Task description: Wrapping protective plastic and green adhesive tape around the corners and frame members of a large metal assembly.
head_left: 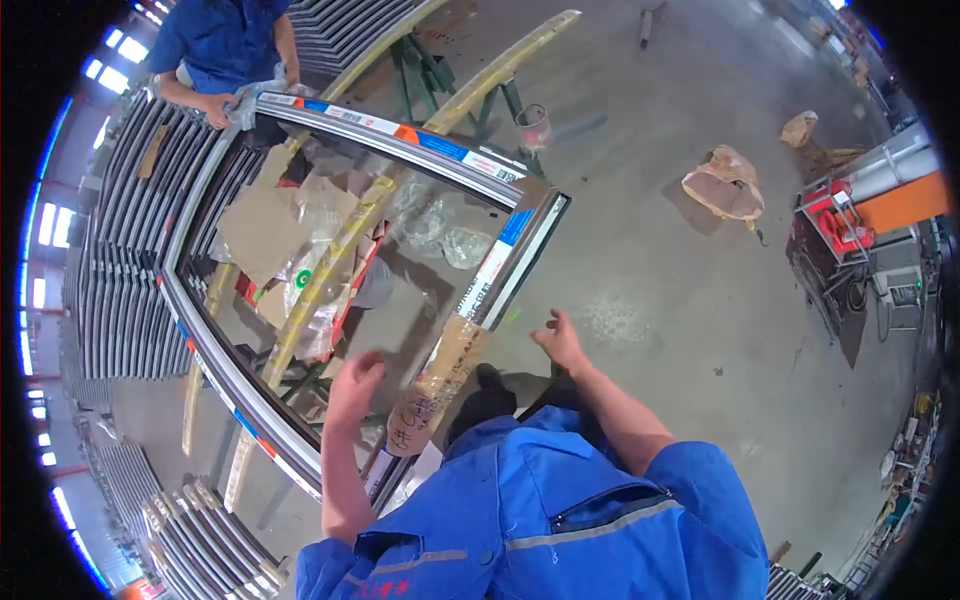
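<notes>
A large window-like frame (440, 147) with rounded corners, banded in printed film, rests on yellow-wrapped supports (340, 250). Brown cardboard wrap (438, 385) with handwriting covers part of its near side, right in front of me. My left hand (357, 385) is just left of this wrap, over the frame's opening, with its fingers curled in; whatever may be inside them is hidden. To the right of the frame, my right hand (560, 343) hovers apart from it, fingers spread and holding nothing. At the far left corner, a co-worker's hand (218, 110) touches clear plastic film (250, 98) on the frame.
Under the frame, a red-edged bin (345, 310) holds cardboard and plastic scraps. Stacked curved profiles (130, 250) line the left side. A can (533, 127) stands beyond the frame. Right of it lie an opened paper bag (722, 185) and a cart with red equipment (842, 225).
</notes>
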A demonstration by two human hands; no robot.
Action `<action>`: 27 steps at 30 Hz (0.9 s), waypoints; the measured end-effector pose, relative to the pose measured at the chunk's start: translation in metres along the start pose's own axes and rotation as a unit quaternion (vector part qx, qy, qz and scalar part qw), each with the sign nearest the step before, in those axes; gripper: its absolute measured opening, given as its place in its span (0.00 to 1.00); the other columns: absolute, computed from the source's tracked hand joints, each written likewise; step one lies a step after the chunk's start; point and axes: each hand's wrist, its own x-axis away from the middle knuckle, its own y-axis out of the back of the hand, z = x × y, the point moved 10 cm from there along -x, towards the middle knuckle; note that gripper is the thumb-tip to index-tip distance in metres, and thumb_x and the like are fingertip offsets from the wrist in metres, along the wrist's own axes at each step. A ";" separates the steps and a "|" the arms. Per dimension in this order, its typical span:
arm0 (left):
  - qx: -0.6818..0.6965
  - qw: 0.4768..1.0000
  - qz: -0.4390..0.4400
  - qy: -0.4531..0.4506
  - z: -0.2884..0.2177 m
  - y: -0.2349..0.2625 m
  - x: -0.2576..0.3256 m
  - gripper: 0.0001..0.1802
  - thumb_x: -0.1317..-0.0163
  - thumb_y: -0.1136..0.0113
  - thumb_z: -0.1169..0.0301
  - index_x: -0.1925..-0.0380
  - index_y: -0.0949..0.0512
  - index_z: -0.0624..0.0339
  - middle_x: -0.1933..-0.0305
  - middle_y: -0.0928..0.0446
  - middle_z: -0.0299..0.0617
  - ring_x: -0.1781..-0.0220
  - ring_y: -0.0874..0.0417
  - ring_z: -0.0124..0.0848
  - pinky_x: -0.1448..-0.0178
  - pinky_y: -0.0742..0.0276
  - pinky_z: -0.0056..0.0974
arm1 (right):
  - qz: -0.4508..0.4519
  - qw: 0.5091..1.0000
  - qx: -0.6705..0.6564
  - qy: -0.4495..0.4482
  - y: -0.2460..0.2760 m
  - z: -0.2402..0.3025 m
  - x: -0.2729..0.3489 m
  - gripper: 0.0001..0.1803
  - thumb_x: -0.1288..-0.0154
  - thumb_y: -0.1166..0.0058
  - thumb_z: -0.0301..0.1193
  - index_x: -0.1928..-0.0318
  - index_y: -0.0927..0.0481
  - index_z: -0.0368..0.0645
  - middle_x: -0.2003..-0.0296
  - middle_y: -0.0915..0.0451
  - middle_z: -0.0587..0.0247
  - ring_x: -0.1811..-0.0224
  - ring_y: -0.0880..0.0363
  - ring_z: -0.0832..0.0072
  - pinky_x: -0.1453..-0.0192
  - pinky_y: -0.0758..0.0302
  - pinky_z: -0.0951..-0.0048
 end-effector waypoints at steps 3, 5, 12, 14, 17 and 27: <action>-0.012 0.998 -0.051 0.036 0.030 0.025 0.030 0.22 0.34 0.39 0.66 0.43 0.25 0.66 0.55 0.20 0.38 0.55 0.21 0.25 0.49 0.26 0.31 | 0.018 0.997 0.062 -0.048 0.015 -0.055 -0.008 0.42 0.47 0.32 0.43 0.35 0.34 0.35 0.51 0.19 0.42 0.49 0.18 0.53 0.47 0.21 0.61; 0.011 0.992 -0.116 0.055 0.025 0.037 0.055 0.23 0.35 0.37 0.68 0.43 0.26 0.68 0.48 0.19 0.46 0.45 0.20 0.32 0.39 0.27 0.34 | 0.058 0.989 0.103 -0.086 0.031 -0.121 -0.010 0.41 0.46 0.33 0.42 0.37 0.33 0.33 0.51 0.19 0.41 0.48 0.19 0.52 0.45 0.22 0.59; -0.001 0.953 -0.300 0.043 0.001 0.035 0.134 0.18 0.32 0.40 0.69 0.45 0.25 0.66 0.54 0.20 0.38 0.51 0.22 0.25 0.45 0.27 0.31 | 0.036 0.956 0.232 -0.174 0.126 -0.305 -0.002 0.34 0.46 0.39 0.33 0.40 0.30 0.29 0.74 0.20 0.52 0.75 0.19 0.65 0.70 0.21 0.63; 0.019 0.943 -0.331 0.036 -0.005 0.020 0.152 0.19 0.32 0.39 0.69 0.45 0.25 0.67 0.53 0.20 0.38 0.51 0.21 0.26 0.46 0.25 0.31 | 0.053 0.949 0.239 -0.198 0.161 -0.337 0.003 0.33 0.46 0.39 0.33 0.41 0.29 0.28 0.74 0.20 0.53 0.76 0.20 0.68 0.73 0.22 0.65; -0.025 0.924 -0.380 0.040 -0.018 -0.002 0.219 0.16 0.32 0.40 0.73 0.46 0.23 0.65 0.54 0.18 0.40 0.52 0.19 0.27 0.47 0.24 0.31 | 0.153 0.938 0.209 -0.231 0.143 -0.295 0.002 0.30 0.45 0.41 0.32 0.43 0.28 0.27 0.74 0.21 0.56 0.78 0.21 0.70 0.77 0.24 0.67; 0.097 0.955 -0.186 0.212 0.208 -0.248 0.279 0.22 0.37 0.37 0.60 0.48 0.21 0.63 0.54 0.17 0.49 0.53 0.15 0.35 0.48 0.20 0.39 | 0.301 0.911 0.229 -0.164 0.114 -0.164 0.014 0.12 0.41 0.46 0.36 0.68 0.23 0.37 0.72 0.24 0.61 0.70 0.19 0.68 0.71 0.26 0.65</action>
